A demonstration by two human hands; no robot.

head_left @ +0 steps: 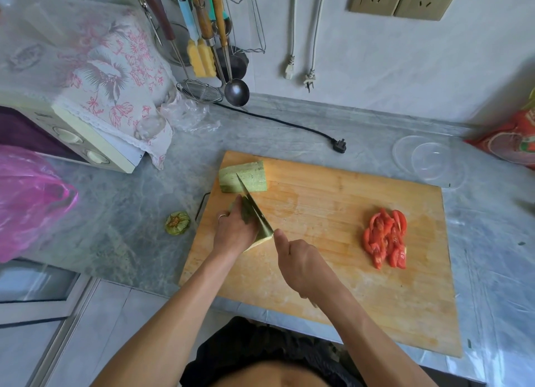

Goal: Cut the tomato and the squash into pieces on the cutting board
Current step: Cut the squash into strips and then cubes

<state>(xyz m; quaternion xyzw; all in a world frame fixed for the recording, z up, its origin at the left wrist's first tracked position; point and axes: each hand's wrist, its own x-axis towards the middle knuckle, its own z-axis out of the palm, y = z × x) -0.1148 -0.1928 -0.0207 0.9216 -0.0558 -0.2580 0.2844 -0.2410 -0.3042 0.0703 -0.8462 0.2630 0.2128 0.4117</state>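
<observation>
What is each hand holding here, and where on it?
Left hand steadies the squash piece from its top; right hand grips the knife, handle hidden.

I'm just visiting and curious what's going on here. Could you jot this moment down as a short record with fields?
board: wooden cutting board on a grey counter
left hand: left hand holds a squash piece steady
right hand: right hand, grip closed on the knife, blade in the squash
waiting: another squash chunk at the board's far left corner
done: tomato slices piled on the right
off the board: squash stem end on the counter
</observation>
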